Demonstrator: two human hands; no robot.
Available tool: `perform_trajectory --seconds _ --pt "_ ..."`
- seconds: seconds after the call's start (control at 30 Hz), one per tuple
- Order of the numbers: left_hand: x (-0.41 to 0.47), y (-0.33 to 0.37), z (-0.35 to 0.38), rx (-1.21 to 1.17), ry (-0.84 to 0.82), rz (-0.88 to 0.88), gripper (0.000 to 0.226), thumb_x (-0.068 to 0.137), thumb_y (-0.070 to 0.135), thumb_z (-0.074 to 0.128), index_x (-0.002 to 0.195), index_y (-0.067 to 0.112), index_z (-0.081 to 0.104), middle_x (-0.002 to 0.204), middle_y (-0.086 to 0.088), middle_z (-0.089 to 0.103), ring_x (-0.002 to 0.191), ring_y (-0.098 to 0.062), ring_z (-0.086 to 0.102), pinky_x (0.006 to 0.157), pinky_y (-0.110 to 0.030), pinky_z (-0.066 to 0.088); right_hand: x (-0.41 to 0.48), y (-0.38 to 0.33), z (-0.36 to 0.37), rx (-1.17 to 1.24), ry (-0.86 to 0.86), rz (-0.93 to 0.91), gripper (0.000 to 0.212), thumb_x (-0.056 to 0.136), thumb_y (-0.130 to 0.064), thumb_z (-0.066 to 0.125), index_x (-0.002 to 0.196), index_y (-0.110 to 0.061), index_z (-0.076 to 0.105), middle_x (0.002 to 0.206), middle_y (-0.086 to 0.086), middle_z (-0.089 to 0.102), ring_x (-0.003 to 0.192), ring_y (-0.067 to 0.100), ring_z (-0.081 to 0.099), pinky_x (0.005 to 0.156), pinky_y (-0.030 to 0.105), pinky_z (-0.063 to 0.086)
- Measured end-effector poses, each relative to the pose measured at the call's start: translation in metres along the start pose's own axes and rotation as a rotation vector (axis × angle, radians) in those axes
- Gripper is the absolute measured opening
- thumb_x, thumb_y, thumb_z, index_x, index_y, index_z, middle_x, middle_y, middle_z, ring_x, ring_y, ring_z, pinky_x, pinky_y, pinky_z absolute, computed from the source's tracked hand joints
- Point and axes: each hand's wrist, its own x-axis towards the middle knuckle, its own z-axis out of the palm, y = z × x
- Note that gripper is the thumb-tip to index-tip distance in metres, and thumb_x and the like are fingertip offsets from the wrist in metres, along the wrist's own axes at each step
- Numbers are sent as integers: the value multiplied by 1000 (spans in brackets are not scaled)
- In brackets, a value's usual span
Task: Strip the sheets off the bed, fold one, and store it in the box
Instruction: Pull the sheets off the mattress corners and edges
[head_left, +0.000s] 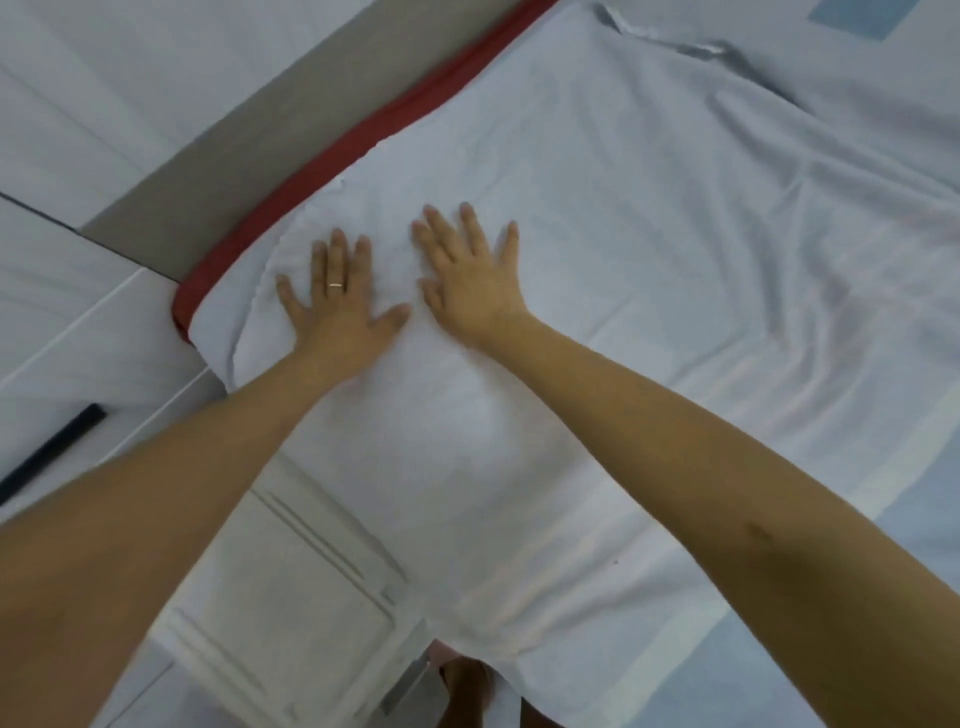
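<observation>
Sheet (649, 218): white, creased, laid across the bed (883, 545), one corner lying by the red edging (332, 156)
Left hand (337, 301): ringed, fingers spread, pressed flat on the sheet near that corner
Right hand (475, 280): fingers spread, pressed flat on the sheet, just beside the left

The sheet (597, 260) is plain white, without any pattern. A red edge (332, 156) runs beside it, against a grey-brown frame (208, 171). The floor (78, 104) is white, with a black bar (49, 452) on it. A patch (852, 15) is pale blue.
</observation>
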Motion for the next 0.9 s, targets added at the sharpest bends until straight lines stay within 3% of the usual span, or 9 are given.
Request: perform_trajectory --seconds 0.1,0.3,0.4,0.47,0.57,0.63,0.7,0.8,0.9 --pt "11 -5 5 112 -50 20 99 80 74 36 146 28 -21 153 2 -30 141 -21 -25 107 -59 -16 23 39 14 -18 -55 -42 64 95 -60 21 150 -37 -3 159 -13 -6 147 27 -7 104 74 -1" --pt "23 -5 -3 73 -234 -18 112 73 80 42 141 30 -30 147 2 -40 137 -22 -33 103 -64 -18 -114 165 35 206 -79 929 73 87 -72 17 149 -40 -4 158 -13 -9 145 33 -9 104 72 -3" --pt "22 -5 -8 66 -275 -18 115 70 82 43 141 29 -31 147 2 -41 137 -22 -34 103 -65 -18 -139 157 37 280 -92 1219 75 90 -59 16 152 -18 2 160 4 -5 145 38 -5 105 71 -5" --pt "19 -4 -11 44 -277 -18 116 70 82 44 141 29 -31 148 2 -40 137 -22 -33 104 -64 -18 -120 121 38 250 89 1101 74 88 -41 18 148 2 17 156 21 12 143 43 8 108 67 -3" --pt "17 -4 -9 36 -252 -13 116 69 81 44 142 29 -29 149 1 -37 138 -22 -32 102 -63 -20 -70 19 39 177 207 609 65 87 -36 32 143 -3 37 149 16 35 138 41 30 112 55 -7" --pt "21 -4 -9 44 -233 -21 114 70 83 41 142 29 -28 149 1 -36 138 -21 -31 103 -62 -20 -45 -37 38 150 115 288 62 93 -42 30 149 -17 25 156 4 23 144 33 19 110 59 -10" --pt "17 -5 -6 59 -192 -15 112 71 83 39 143 29 -28 150 1 -35 139 -21 -30 104 -61 -19 -47 -49 46 147 -18 157 61 96 -52 24 151 -32 6 160 -8 3 147 28 1 106 67 -10" --pt "17 -3 0 48 -182 33 114 69 83 42 144 28 -25 152 0 -31 140 -23 -27 103 -61 -20 -120 13 72 145 -70 435 62 94 -61 18 148 -42 -6 157 -17 -11 146 25 -11 104 69 -7" --pt "4 -8 -7 123 -117 -12 108 74 82 36 145 26 -23 153 -1 -29 141 -22 -25 104 -64 -16 -220 83 84 176 -90 810 70 87 -69 14 149 -41 -3 158 -16 -9 146 28 -7 106 71 -3"
